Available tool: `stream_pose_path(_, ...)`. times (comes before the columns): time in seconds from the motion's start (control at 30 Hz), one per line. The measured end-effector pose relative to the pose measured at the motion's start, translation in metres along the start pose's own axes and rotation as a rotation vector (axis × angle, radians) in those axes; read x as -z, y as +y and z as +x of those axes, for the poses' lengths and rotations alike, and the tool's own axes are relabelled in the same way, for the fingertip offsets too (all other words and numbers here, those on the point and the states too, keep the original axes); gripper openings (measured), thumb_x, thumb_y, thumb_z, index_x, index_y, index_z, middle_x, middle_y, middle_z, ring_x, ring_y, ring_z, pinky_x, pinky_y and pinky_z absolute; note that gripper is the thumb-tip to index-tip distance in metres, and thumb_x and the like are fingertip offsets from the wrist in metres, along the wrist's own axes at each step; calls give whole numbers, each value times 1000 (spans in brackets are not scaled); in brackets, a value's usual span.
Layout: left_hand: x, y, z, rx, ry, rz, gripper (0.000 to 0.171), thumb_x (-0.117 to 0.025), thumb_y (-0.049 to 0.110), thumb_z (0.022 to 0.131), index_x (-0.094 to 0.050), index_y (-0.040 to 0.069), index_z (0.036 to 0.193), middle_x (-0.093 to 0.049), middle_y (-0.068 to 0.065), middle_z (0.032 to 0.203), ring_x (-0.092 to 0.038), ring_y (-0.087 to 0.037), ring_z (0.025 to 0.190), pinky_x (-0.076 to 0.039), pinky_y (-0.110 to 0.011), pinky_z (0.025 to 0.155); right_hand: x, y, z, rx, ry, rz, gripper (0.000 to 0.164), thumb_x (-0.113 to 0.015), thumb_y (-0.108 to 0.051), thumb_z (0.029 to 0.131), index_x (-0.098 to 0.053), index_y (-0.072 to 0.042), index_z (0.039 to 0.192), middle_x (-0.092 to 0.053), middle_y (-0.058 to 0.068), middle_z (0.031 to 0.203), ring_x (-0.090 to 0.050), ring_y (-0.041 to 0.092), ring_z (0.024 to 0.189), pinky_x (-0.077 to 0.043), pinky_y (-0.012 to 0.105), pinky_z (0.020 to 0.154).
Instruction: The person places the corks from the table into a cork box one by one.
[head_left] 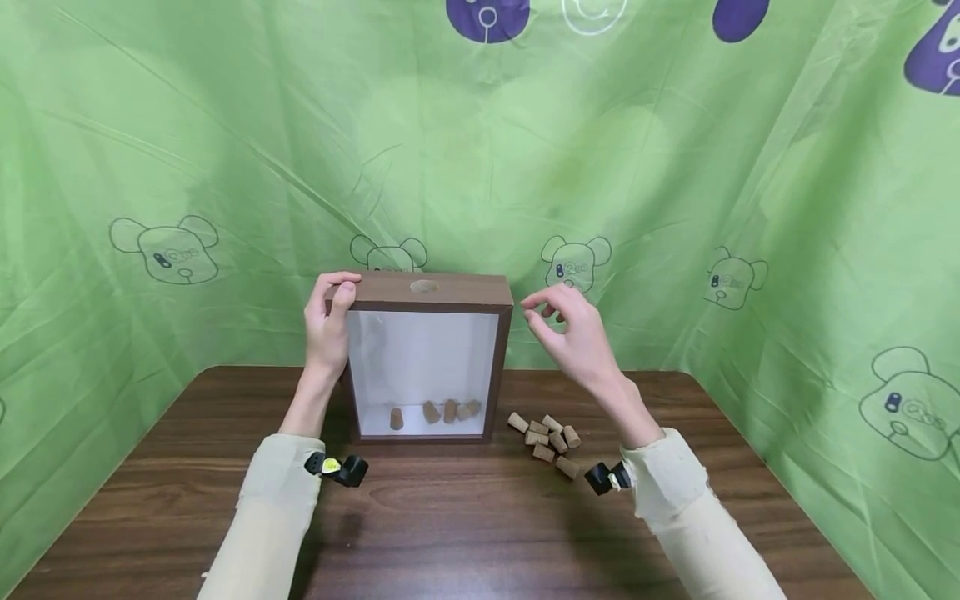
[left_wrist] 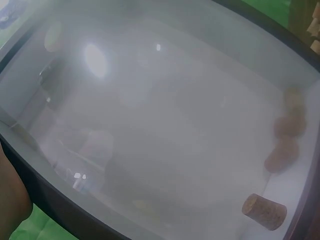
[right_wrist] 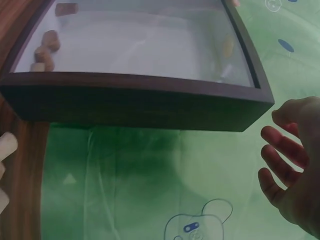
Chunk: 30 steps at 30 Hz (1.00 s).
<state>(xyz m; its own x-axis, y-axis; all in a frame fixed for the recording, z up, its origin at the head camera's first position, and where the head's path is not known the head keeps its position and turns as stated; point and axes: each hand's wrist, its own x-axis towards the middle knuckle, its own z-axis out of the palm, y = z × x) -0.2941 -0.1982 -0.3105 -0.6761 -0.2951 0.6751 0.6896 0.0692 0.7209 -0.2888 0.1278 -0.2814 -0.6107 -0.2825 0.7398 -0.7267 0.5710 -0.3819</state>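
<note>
Green curtain [head_left: 465, 167] behind brown table [head_left: 450, 517]

One left hand [head_left: 327, 329], one right hand [head_left: 576, 337], two cameras [head_left: 351, 472], one box [head_left: 468, 289] and one table [head_left: 450, 517] showed, with five boxed corks [head_left: 450, 411] and eight loose corks [head_left: 558, 442].

- Setting: a cloth-walled booth fitted out for recording, like a small makeshift studio; the building around it cannot be told.
- Walls: creased green cloth [head_left: 465, 167], filling the upper frame of the head view and descending at both sides.
- Corner: at right, the cloth turns forward alongside the table [head_left: 450, 525].
- Print: outlined cartoon heads [head_left: 178, 258] across mid-frame; purple figures [head_left: 487, 25] along the top edge.
- Table: dark, wood-grained, lower centre, backed by the cloth.
- Equipment: black cameras [head_left: 351, 471] at both cuffs [head_left: 281, 467], lower left and lower right.
</note>
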Motion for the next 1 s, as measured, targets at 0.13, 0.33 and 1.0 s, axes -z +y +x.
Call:
stream_pose_path(0.13,-1,-3,1,3,-5,10,38,-54,22,94,-59,-8,115,-60,12,109,-50,-6,105,-31,-28,96,3,7,-11,-22,-21,-4,12,-65,-9,91,-72,-8,101,-70,3,99,-61,25,87,-45,34,79)
stream_pose_path(0.33,3,-29,7,17,2,25,38,-53,23,94,-59,-6,117,-60,15,112,-50,-6,108,-31,-29,97,5,19,-29,-57,-63,-29,12,-64,-9,92,-72,-12,101,-70,2,99,-61,22,86,-47,37,77)
stream_pose_path(1.0,5,-21,9,5,-1,27,37,-53,26,95,-61,-3,117,-59,12,113,-50,-8,111,-30,-30,98,3,68,-81,-139,-233,-48,13,-68,-11,91,-71,-16,102,-66,-4,95,-58,8,80,-52,30,70)
